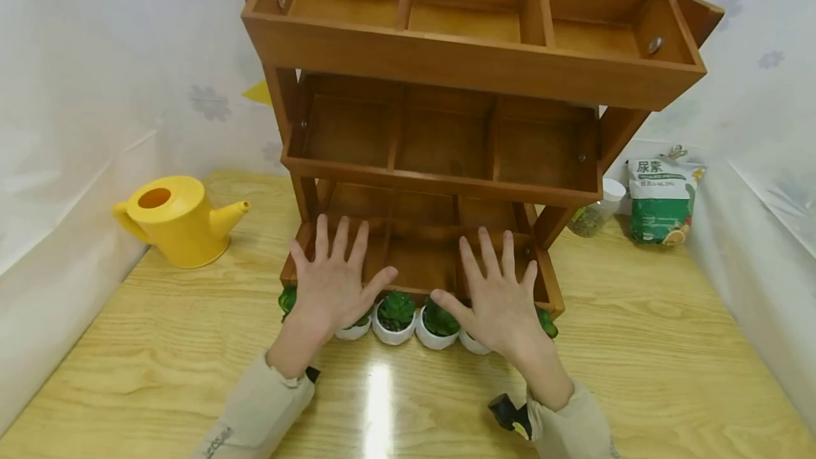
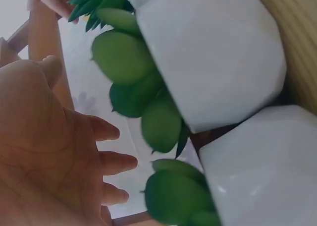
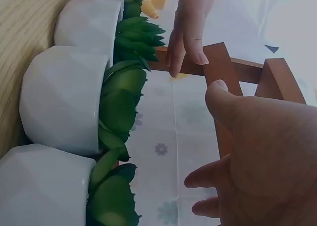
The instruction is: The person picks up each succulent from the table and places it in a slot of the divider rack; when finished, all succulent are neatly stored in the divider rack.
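Observation:
Both hands hover palm down with fingers spread, holding nothing. My left hand is above the left end of a row of small succulents in white faceted pots; my right hand is above the row's right end. The hands partly hide the outer pots. Behind the row stands a brown wooden three-tier shelf with divided boxes, the fingertips reaching over its lowest tier. In the left wrist view, green succulent leaves and a white pot are beside the palm. The right wrist view shows similar pots near the right hand.
A yellow watering can stands on the wooden table at the left. To the right of the shelf are a white-lidded jar and a green-and-white bag closed with a clip. White floral sheeting surrounds the table.

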A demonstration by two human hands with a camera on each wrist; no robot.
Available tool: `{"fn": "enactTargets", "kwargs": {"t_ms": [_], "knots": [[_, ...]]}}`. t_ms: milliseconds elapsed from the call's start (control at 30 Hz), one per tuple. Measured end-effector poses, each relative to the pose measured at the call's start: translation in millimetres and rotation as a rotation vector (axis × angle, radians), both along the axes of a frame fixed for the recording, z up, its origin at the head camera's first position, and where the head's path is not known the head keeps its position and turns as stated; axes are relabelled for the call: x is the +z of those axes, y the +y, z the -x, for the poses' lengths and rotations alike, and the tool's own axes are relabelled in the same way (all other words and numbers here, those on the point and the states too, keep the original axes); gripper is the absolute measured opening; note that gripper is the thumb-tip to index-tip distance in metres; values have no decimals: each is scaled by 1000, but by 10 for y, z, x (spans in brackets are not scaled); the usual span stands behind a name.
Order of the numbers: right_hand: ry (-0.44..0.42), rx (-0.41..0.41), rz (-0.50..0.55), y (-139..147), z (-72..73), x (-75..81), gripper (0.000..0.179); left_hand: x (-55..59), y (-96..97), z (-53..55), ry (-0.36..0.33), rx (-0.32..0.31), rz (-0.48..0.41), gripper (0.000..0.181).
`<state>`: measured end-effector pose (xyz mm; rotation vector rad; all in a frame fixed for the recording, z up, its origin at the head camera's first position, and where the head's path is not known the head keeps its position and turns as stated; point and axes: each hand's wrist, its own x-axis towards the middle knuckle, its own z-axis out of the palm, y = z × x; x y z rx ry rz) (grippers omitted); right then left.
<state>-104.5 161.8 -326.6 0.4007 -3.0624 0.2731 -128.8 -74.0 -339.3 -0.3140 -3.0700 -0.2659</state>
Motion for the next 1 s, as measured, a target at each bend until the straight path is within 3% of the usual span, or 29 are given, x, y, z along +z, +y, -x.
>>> {"fn": "enactTargets", "kwargs": {"t_ms": [167, 267, 467, 567, 700, 900, 1000], "knots": [[3, 8, 9, 24, 5, 82, 86, 51, -70, 19, -24, 30, 4, 84], [2, 10, 32, 64, 9, 141, 86, 90, -163, 45, -68, 47, -45, 83], [-5, 24, 133, 266, -4, 231, 87, 203, -559, 128, -174, 50, -169, 85], [23, 28, 233, 409, -21, 268, 85, 213, -819, 199, -216, 29, -295, 84], [105, 12, 367, 605, -44, 243, 77, 107, -1100, 288, -294, 30, -523, 82], [275, -49, 449, 917, -17, 144, 59, -103, -1262, 434, -464, 47, -793, 79], [314, -84, 450, 1047, -10, 121, 55, -164, -1282, 523, -530, 39, -887, 78]]}}
